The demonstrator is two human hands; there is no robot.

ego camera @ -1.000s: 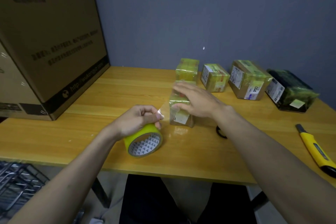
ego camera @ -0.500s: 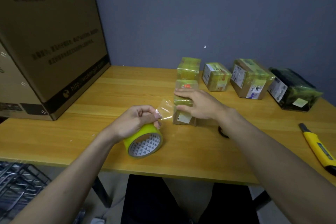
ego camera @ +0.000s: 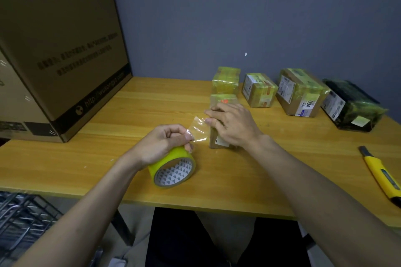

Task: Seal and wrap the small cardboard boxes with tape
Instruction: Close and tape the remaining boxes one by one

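Observation:
A small cardboard box (ego camera: 224, 100), partly wrapped in yellowish tape, stands on the wooden table (ego camera: 134, 115) near its middle. My right hand (ego camera: 233, 122) lies flat over its top and near side, pressing it down. My left hand (ego camera: 161, 144) grips a yellow roll of tape (ego camera: 173, 168) that rests on the table left of the box. A clear strip of tape (ego camera: 198, 129) stretches from the roll to the box's left side.
Three taped boxes (ego camera: 226, 80) (ego camera: 259, 90) (ego camera: 300, 92) and a black wrapped parcel (ego camera: 352, 105) line the back right. A yellow utility knife (ego camera: 382, 174) lies at the right edge. A large carton (ego camera: 58, 50) fills the left. A wire rack (ego camera: 23, 217) sits below left.
My right hand slid down from the box's top toward its near side. The pulled strip of tape between roll and box has grown longer. The left hand stays on the roll.

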